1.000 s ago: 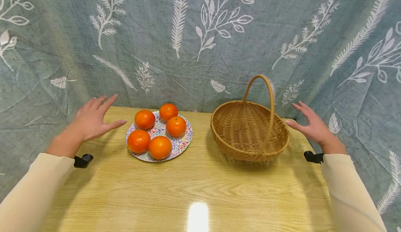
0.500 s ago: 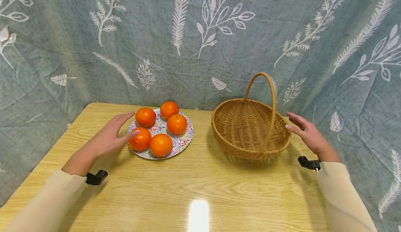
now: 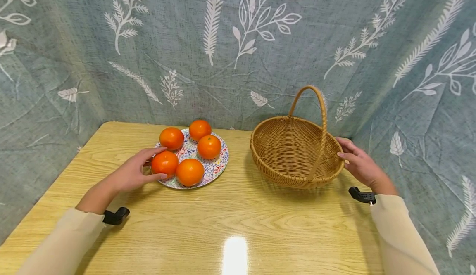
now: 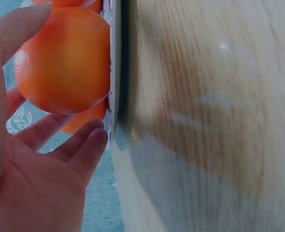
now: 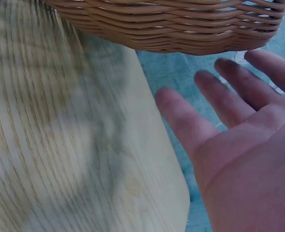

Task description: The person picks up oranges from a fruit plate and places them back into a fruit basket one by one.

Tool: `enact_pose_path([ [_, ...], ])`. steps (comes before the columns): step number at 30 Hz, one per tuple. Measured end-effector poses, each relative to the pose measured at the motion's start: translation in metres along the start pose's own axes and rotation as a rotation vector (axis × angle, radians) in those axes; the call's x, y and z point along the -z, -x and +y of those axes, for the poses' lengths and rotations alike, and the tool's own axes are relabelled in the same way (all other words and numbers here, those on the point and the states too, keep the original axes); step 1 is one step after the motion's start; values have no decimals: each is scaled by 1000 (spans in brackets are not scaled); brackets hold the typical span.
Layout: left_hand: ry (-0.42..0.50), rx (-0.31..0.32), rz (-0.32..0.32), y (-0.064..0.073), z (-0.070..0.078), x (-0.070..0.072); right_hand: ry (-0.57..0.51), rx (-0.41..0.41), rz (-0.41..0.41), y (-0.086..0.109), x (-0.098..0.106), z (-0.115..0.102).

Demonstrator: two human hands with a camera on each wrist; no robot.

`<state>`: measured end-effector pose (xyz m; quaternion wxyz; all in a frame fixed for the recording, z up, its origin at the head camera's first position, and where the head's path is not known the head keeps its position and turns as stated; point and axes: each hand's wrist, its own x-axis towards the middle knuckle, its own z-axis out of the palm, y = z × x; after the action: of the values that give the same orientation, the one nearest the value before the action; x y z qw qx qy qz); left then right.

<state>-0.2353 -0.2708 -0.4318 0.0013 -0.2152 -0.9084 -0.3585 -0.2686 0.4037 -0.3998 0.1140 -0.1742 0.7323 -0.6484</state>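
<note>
A patterned plate [image 3: 219, 169] bears several oranges. My left hand [image 3: 128, 171] is around its front-left orange [image 3: 165, 162], thumb on the near side and fingers on the far side. In the left wrist view the thumb overlaps that orange [image 4: 65, 60], the other fingers are loosely bent, and a space shows between palm and fruit; firm contact cannot be told. A wicker basket [image 3: 290, 151] with a tall arched handle stands to the right. My right hand [image 3: 360, 165] is at its right rim, thumb at the edge. The right wrist view shows fairly straight fingers [image 5: 178, 113] under the basket wall [image 5: 191, 31].
Both plate and basket stand on a light wooden table [image 3: 230, 213]. Behind and beside it hangs a blue-grey leaf-patterned curtain [image 3: 186, 39]. Another orange [image 3: 190, 172] sits close to the one by my left hand.
My left hand has moved right and down from beside the plate to the front-left orange. My right hand has moved in to the basket rim. Basket and oranges stay in place.
</note>
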Motion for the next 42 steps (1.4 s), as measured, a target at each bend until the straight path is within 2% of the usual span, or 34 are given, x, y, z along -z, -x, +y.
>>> enact_pose_path([
  [8,33,31,-16,-1,-2,-2,-130,51,-70,0,4,5],
  [15,73,60,-23,-1,-3,-3,-253,58,-113,1,6,8],
  [23,117,93,6,0,0,1,-321,58,-132,2,8,10],
  [28,108,92,49,1,8,9,-327,58,-148,1,9,10],
  [34,158,56,95,-6,20,17,-334,60,-159,1,9,9],
  [42,215,43,76,-20,44,23,-326,46,-143,0,9,9],
])
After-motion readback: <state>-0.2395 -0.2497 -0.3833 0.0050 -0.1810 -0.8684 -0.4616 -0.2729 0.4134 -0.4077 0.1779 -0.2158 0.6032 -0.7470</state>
